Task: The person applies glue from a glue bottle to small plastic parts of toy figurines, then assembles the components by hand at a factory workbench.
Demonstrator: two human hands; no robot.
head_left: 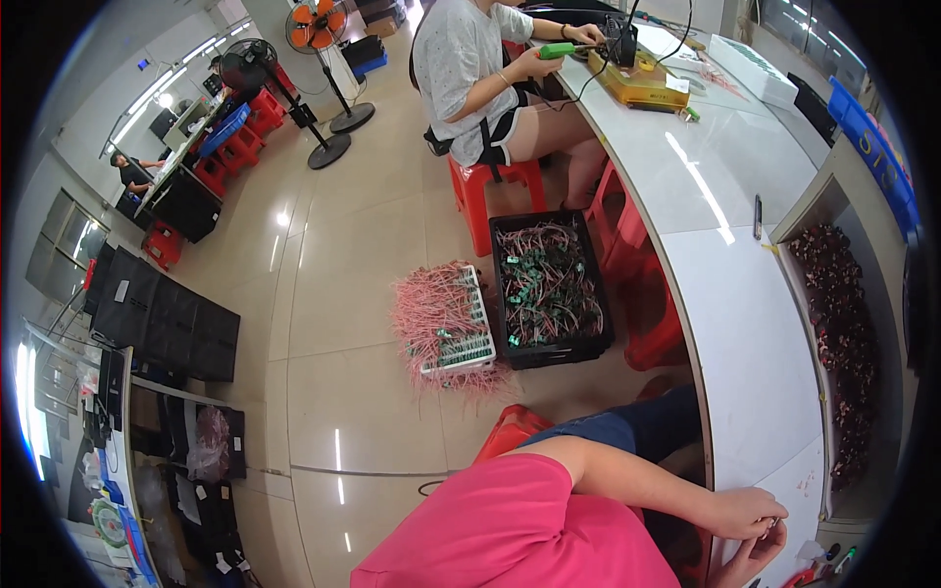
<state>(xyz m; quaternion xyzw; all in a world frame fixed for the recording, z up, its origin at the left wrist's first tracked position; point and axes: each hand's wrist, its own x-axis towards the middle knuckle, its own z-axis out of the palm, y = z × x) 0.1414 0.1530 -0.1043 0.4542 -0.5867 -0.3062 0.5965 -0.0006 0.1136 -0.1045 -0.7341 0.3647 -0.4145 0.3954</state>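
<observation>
A black crate (549,284) of green-tipped wires sits on the floor beside a white rack (469,333) of pink wires, near red stools (480,191).

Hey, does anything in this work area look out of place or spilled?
The white rack of pink wires on the floor sits askew beside the black crate, its wires fanning over the tiles. A few small red bits lie scattered on the white table.
</observation>
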